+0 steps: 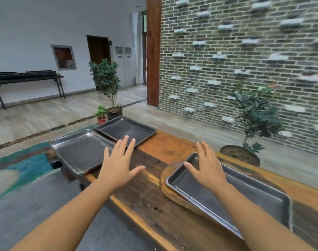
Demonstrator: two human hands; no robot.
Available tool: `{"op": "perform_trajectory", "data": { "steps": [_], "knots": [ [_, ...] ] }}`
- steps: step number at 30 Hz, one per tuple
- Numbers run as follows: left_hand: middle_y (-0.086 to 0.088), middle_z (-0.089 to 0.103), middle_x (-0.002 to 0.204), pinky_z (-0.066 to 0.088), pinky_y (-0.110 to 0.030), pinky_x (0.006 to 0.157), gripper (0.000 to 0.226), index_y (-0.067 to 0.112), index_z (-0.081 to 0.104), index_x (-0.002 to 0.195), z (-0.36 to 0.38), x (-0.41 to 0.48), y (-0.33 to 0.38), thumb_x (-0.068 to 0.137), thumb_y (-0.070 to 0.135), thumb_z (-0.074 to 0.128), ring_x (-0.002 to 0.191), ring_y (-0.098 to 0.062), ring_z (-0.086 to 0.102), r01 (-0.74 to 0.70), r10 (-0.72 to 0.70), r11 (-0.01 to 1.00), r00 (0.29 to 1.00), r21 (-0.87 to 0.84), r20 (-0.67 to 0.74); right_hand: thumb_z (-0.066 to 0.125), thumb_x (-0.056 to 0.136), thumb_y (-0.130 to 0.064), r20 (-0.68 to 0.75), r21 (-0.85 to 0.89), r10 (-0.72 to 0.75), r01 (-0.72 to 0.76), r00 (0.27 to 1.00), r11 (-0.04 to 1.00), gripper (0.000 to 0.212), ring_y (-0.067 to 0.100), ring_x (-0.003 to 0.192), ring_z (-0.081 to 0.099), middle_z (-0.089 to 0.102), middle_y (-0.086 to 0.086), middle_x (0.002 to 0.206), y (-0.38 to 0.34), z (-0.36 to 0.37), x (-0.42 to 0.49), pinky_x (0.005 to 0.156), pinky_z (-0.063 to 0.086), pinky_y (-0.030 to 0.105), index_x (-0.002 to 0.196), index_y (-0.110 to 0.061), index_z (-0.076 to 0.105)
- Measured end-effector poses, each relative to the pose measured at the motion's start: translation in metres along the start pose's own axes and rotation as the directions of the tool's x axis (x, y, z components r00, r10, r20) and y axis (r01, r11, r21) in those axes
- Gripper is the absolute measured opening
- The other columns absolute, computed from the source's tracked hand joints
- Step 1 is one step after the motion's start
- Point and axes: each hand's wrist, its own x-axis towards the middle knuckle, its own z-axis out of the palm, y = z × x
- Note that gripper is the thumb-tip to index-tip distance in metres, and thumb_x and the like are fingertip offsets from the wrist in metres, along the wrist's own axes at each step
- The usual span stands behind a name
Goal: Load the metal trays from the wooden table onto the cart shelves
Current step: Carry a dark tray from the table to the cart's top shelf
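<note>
Steel trays: three spots on the table are occupied, so none of these trays is loaded yet.
Shiny silver rectangular tray (78, 153): laid flat just left of the left hand (118, 166).
Dark grey rectangular tray (125, 130): set just beyond the left fingertips, seemingly on a second tray.
Large grey steel tray (254, 196): placed under the right hand (208, 172), apparently stacked on another.
Left hand: spread wide over bare wood, nothing held.
Right hand: fingers splayed over the tray's far corner, nothing gripped; contact cannot be told.
Progress: no cart is seen; most or all of the loading is judged to remain, starting with a grip on one tray.
Table: long varnished brown wooden table (151, 201), pitted with small holes below both hands.
Room: a grey brick wall (227, 51) with white jutting bricks is seen beyond the right hand, potted plants (107, 84) beyond both, and a dark bench (25, 77) far left on a pale tiled floor (45, 113).
</note>
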Motion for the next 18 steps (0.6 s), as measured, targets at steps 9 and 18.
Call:
{"op": "perform_trajectory", "data": {
  "steps": [9, 18],
  "knots": [
    [0.000, 0.005, 0.165, 0.017, -0.061, 0.115, 0.101, 0.027, 0.002, 0.156, 0.081, 0.130, 0.096, 0.077, 0.088, 0.017, 0.151, -0.022, 0.012, -0.213, 0.215, 0.975, 0.976, -0.067, 0.039, 0.027, 0.082, -0.080, -0.024, -0.041, 0.225, -0.226, 0.974, 0.973, 0.096, 0.022, 0.150, 0.009, 0.013, 0.004, 0.162, 0.130, 0.021, 0.031, 0.119, 0.023, 0.042, 0.155, -0.019, 0.011],
    [0.000, 0.004, 0.165, 0.020, -0.059, 0.116, 0.102, 0.028, 0.003, 0.156, 0.144, 0.205, 0.192, 0.075, 0.089, 0.017, 0.151, -0.023, 0.011, -0.393, 0.415, 0.901, 0.904, -0.183, 0.105, 0.032, 0.083, -0.077, -0.004, -0.104, 0.453, -0.450, 0.892, 0.887, 0.096, 0.027, 0.149, 0.015, 0.016, 0.009, 0.161, 0.231, 0.030, 0.020, 0.119, 0.024, 0.043, 0.154, -0.015, 0.015]
  ]
}}
